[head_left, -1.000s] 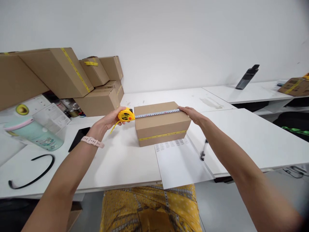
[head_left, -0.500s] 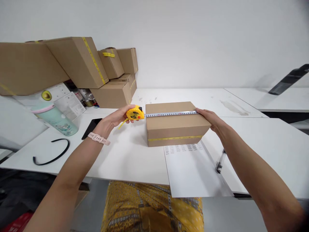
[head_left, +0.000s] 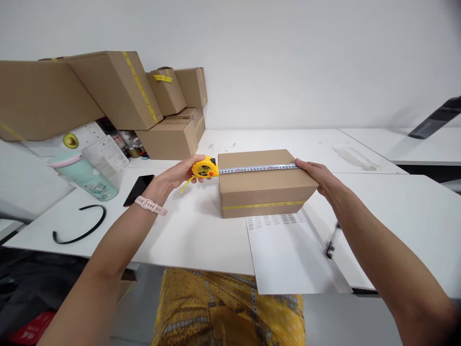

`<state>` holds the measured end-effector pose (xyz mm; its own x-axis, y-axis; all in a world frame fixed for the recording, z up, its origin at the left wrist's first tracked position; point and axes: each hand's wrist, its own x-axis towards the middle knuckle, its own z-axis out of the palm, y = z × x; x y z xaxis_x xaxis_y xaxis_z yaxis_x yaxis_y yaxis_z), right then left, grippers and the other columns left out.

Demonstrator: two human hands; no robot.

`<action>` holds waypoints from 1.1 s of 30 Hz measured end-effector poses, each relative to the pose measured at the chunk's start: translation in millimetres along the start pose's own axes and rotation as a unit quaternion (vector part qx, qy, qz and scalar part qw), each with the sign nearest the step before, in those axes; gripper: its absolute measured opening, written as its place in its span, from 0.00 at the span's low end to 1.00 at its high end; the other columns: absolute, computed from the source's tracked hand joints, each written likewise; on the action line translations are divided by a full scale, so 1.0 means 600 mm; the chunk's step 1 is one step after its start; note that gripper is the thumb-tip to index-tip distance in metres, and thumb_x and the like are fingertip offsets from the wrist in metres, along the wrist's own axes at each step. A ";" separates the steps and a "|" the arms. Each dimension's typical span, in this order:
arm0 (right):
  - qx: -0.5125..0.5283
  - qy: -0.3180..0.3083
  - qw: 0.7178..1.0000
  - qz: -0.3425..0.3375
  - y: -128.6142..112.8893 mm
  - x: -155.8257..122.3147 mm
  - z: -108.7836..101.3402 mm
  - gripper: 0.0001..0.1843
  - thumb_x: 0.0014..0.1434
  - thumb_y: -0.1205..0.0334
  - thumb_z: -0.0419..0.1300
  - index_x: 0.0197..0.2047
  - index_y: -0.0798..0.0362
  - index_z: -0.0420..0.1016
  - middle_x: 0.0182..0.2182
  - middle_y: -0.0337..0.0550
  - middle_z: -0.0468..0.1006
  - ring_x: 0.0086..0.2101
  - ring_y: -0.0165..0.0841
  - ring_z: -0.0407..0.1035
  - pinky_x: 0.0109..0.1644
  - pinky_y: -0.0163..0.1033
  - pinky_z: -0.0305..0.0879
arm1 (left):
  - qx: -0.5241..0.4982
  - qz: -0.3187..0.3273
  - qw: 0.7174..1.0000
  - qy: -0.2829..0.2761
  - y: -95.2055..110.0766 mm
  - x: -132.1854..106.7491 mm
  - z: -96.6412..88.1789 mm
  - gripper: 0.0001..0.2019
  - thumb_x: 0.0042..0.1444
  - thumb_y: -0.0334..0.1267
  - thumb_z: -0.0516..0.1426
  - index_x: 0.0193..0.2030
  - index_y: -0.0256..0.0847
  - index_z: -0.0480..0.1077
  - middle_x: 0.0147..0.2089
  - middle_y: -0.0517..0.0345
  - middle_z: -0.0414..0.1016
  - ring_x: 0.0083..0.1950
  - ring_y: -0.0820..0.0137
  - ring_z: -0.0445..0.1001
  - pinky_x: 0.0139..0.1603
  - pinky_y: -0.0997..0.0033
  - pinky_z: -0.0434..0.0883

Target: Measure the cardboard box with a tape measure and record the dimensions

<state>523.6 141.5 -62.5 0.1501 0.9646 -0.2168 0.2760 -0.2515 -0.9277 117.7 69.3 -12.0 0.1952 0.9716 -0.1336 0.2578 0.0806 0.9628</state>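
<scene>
A closed cardboard box (head_left: 266, 185) with a yellow tape strip along its front side lies on the white table. My left hand (head_left: 183, 172) is closed around a yellow tape measure (head_left: 204, 168) at the box's left edge. A short yellow strap hangs from the case. The metal blade (head_left: 252, 169) runs out to the right, flat across the box top, numbers facing up. At the box's right edge my right hand (head_left: 319, 179) holds the blade's end down with the thumb. Its other fingers go round the box's right side, mostly hidden.
Printed paper (head_left: 288, 254) lies partly under the box, a pen (head_left: 332, 242) at its right. Leftward are a phone (head_left: 139, 190), a black band (head_left: 81, 238) and a mint tumbler (head_left: 90, 178). Cardboard boxes (head_left: 167, 139) are stacked behind; a dark bottle (head_left: 435, 117) is far right.
The tape measure case has come slightly right, closer to the box's left edge. My right hand keeps its place on the box. The whole view has shifted a little.
</scene>
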 end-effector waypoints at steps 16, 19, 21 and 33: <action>-0.099 0.063 0.991 -0.067 -0.041 -0.008 -0.003 0.19 0.59 0.49 0.69 0.26 0.50 0.69 0.29 0.43 0.75 0.32 0.34 0.65 0.36 0.42 0.60 | 0.091 0.016 0.996 0.017 0.034 -0.017 -0.001 0.25 0.56 0.60 0.61 0.43 0.37 0.80 0.41 0.50 0.81 0.29 0.73 0.72 0.26 0.73 0.67; -0.031 0.072 0.985 -0.157 -0.059 -0.001 -0.016 0.19 0.61 0.47 0.67 0.28 0.50 0.69 0.32 0.43 0.76 0.36 0.34 0.68 0.43 0.42 0.64 | 0.053 0.046 0.996 -0.056 0.044 -0.065 0.024 0.25 0.56 0.59 0.62 0.44 0.36 0.80 0.43 0.47 0.81 0.32 0.70 0.75 0.25 0.75 0.68; 0.010 0.045 0.972 -0.232 -0.074 0.005 -0.016 0.20 0.61 0.43 0.66 0.30 0.50 0.70 0.35 0.44 0.77 0.40 0.35 0.69 0.47 0.42 0.66 | -0.024 0.017 0.988 -0.149 0.035 -0.114 0.073 0.27 0.53 0.56 0.66 0.53 0.38 0.77 0.48 0.46 0.79 0.35 0.66 0.79 0.25 0.74 0.72; -0.189 -0.126 0.959 -0.172 -0.140 0.024 0.093 0.31 0.54 0.27 0.63 0.46 0.45 0.74 0.40 0.49 0.81 0.37 0.44 0.71 0.41 0.49 0.68 | -0.393 -0.020 0.916 -0.072 -0.004 -0.137 0.417 0.33 0.43 0.57 0.72 0.47 0.41 0.65 0.44 0.54 0.72 0.33 0.67 0.80 0.31 0.65 0.79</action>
<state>449.4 181.0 -4.8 -0.2318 0.9724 -0.0283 0.5989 0.1197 -0.7919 337.6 -66.0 -62.0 0.3388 0.9291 -0.1483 -0.4825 0.3069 0.8204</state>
